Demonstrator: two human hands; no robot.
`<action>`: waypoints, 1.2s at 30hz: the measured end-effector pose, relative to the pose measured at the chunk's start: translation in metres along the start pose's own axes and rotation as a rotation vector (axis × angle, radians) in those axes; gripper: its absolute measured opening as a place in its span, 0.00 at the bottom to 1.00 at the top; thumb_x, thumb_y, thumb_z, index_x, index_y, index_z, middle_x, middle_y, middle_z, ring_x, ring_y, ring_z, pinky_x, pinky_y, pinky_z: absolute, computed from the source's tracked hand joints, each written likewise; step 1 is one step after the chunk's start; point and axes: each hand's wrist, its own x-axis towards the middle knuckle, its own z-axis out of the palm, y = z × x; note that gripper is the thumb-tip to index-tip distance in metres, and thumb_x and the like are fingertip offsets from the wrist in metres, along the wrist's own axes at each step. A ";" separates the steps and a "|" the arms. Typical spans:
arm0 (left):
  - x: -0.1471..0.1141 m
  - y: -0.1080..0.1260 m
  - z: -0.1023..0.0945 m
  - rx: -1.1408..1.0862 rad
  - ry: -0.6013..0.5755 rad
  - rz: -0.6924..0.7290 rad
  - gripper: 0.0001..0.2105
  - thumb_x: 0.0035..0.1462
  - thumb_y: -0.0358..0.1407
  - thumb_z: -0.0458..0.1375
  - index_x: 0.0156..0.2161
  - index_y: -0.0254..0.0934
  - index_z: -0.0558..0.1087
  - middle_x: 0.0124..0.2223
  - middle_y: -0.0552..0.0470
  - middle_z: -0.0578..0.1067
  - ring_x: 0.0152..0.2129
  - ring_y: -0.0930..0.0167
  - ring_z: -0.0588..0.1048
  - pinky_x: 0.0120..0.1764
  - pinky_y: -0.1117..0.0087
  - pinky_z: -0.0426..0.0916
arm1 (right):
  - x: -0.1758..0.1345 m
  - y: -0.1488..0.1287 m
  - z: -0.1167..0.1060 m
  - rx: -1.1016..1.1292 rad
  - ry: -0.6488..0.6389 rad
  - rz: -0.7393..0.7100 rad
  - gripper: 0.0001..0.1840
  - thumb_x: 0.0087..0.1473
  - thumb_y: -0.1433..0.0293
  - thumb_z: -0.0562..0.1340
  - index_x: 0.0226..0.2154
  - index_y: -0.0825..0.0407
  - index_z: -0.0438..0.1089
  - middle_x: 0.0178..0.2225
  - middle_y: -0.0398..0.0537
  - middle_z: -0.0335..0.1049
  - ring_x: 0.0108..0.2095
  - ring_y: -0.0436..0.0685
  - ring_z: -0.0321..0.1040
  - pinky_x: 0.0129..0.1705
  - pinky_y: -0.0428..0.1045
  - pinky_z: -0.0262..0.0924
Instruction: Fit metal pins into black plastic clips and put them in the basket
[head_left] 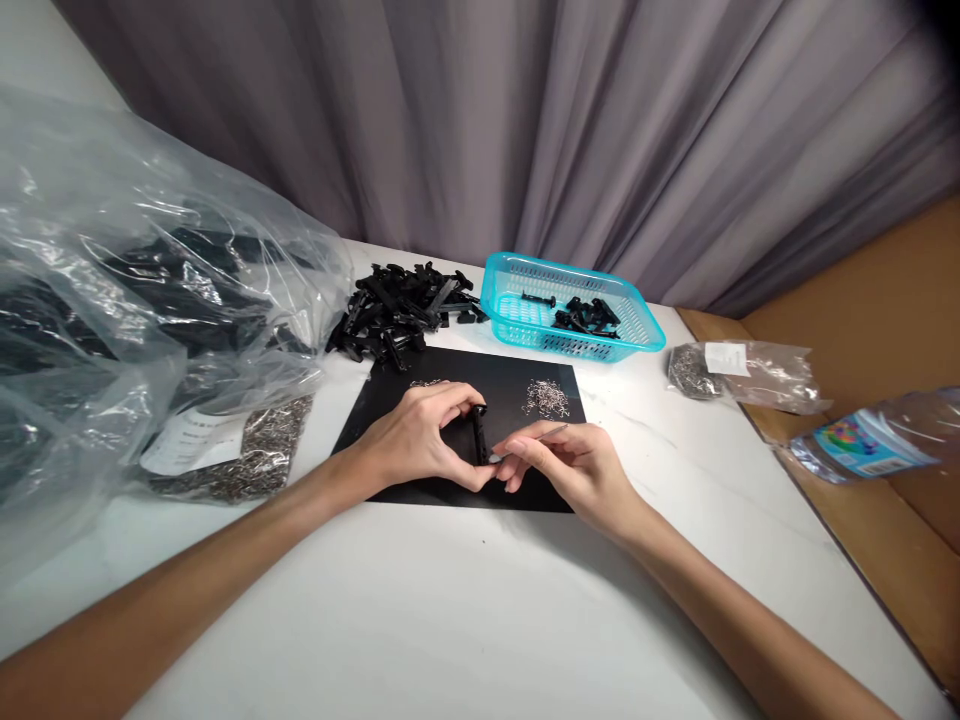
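Between thumb and fingers, my left hand [427,438] grips a slim black plastic part [478,434] by its two ends, above a black mat [517,495]. My right hand [570,465] is closed in a pinch at the part's near end. A thin metal tool [553,433], like tweezers or a pick, sticks out of the right fingers; its tip is hidden. On the mat behind my right hand lies a pile of small metal pieces [546,398]. A second small metal pile [426,382] shows partly behind my left hand.
A heap of black parts [409,305] lies beyond the mat. Beside it stands a blue basket [577,345] holding several black parts. Large clear plastic bags [247,230] crowd the left, with a bag of metal pieces [262,450]. At right are another bag [697,370] and a bottle [862,440].
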 end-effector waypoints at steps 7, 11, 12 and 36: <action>0.000 0.001 -0.001 0.021 -0.023 -0.021 0.22 0.37 0.38 0.69 0.40 0.36 0.74 0.29 0.57 0.72 0.25 0.71 0.71 0.31 0.69 0.67 | 0.000 0.002 0.001 -0.023 -0.025 0.001 0.14 0.66 0.60 0.64 0.37 0.52 0.82 0.32 0.48 0.80 0.29 0.54 0.79 0.35 0.52 0.76; 0.000 0.000 -0.001 0.036 -0.025 -0.021 0.22 0.37 0.39 0.69 0.41 0.35 0.74 0.29 0.58 0.70 0.26 0.71 0.71 0.31 0.69 0.67 | 0.000 0.000 0.002 -0.018 -0.028 -0.008 0.13 0.66 0.61 0.64 0.37 0.51 0.81 0.32 0.47 0.80 0.30 0.54 0.79 0.35 0.51 0.75; 0.000 0.000 -0.001 0.032 -0.026 -0.022 0.22 0.37 0.39 0.69 0.41 0.35 0.74 0.28 0.58 0.69 0.26 0.71 0.71 0.31 0.69 0.67 | 0.000 -0.001 0.002 -0.016 -0.031 -0.005 0.14 0.66 0.60 0.64 0.37 0.51 0.81 0.32 0.47 0.80 0.30 0.54 0.79 0.35 0.51 0.75; 0.013 -0.018 -0.029 0.255 0.033 0.029 0.34 0.51 0.55 0.70 0.57 0.36 0.70 0.52 0.42 0.79 0.47 0.56 0.77 0.53 0.52 0.69 | 0.043 -0.009 -0.011 -0.647 0.257 -0.066 0.15 0.63 0.61 0.64 0.48 0.52 0.77 0.35 0.48 0.80 0.35 0.58 0.70 0.38 0.51 0.61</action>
